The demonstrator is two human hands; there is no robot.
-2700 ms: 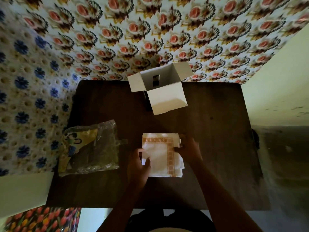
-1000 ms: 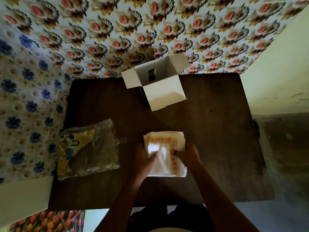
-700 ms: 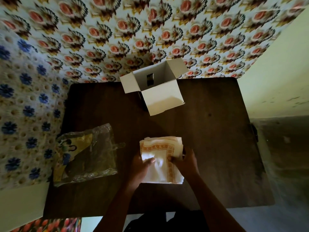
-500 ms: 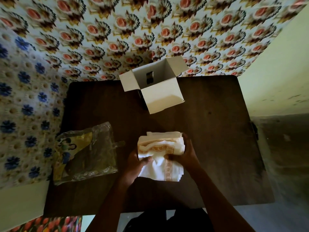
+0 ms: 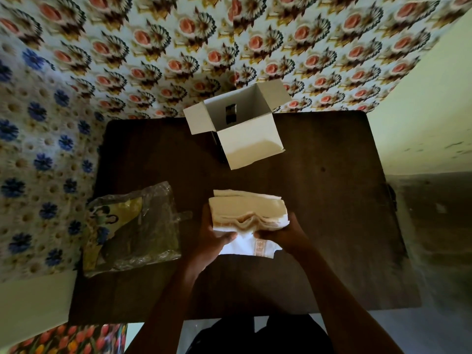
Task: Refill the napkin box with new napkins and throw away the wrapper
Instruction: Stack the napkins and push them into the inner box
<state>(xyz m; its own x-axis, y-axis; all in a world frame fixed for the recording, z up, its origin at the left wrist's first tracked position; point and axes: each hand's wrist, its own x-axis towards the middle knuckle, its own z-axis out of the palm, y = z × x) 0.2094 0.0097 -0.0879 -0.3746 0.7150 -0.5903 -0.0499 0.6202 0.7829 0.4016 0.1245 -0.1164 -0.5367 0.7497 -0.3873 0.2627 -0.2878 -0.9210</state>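
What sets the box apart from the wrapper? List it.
The box is plain white card; the wrapper is clear, crinkled plastic with yellow print. The box stands with its flaps open at the table's far edge; the wrapper lies flat near the left edge. Both rest untouched on the table, while the left hand and right hand hold the napkins.

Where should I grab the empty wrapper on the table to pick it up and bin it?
Pinch the small tab jutting from the right edge of the wrapper, coming from the right. The wrapper lies flat and crinkled on the table, so that sticking-out bit is probably easiest to catch.
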